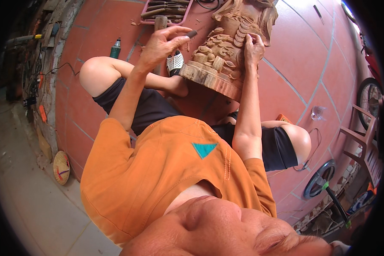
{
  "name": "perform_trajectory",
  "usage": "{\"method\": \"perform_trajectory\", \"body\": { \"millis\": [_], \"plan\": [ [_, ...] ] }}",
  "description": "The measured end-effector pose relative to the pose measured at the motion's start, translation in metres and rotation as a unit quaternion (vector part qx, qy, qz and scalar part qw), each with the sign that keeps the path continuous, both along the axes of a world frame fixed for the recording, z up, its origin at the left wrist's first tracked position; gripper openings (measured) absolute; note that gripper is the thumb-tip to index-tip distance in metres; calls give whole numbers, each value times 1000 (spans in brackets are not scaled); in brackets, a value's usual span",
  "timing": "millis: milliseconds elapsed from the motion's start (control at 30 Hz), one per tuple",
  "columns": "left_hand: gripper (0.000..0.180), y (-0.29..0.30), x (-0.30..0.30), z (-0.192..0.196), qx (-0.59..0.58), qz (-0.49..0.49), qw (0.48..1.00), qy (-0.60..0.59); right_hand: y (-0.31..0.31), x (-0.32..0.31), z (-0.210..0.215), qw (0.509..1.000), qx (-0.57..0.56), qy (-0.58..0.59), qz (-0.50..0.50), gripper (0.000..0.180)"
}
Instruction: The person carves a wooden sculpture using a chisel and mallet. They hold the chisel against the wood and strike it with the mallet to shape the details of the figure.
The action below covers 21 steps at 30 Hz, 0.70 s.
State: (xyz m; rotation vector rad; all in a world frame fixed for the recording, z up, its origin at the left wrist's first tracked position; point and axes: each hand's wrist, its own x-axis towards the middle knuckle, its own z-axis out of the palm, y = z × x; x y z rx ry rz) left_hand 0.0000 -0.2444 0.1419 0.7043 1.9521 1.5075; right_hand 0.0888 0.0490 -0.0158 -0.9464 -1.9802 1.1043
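Closest to my camera, an orange shirt (166,170) fills the lower middle of my view, and dark shorts (151,113) show beyond it, partly covered by the shirt. Past the knees, the carved wooden figure (228,47) lies on the red tiled floor (294,59) between my two hands, its flat base toward me and its far end cut off by the upper edge. My right hand (254,48) is at its right side, fingers bunched and fingertips against the carving; I cannot tell whether they grip anything. My left hand (168,42) is raised left of the figure, apart from it, thumb and forefinger closed on a short dark piece (192,33) I can't identify. Behind that hand, a wooden block (161,22) is partly hidden, and a white sandal (175,62) sits beside the base. A green tool (115,48) stands farther left, near the knee. Farthest out, the pink tray (187,18) of wooden-handled tools (168,9) is cropped at the top, while the plastic chair (362,143) to the right fades into the dark rim.
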Motion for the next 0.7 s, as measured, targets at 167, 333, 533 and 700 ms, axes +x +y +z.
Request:
{"method": "perform_trajectory", "body": {
  "millis": [167, 333, 533, 700],
  "plan": [
    [31, -33, -19, 40, -32, 46, 995, 83, -6, -6, 5, 995, 97, -18, 30, 20],
    [33, -67, -57, 86, -82, 52, 975, 198, -13, -9, 10, 983, 156, -79, 48, 24],
    [28, -73, -122, 125, -235, 65, 931, 271, -9, -8, 8, 965, 240, -94, 47, 32],
    [32, -134, -215, 51, -186, 51, 958, 212, -12, -13, 1, 950, 274, -116, 93, 50]
  ]
}}
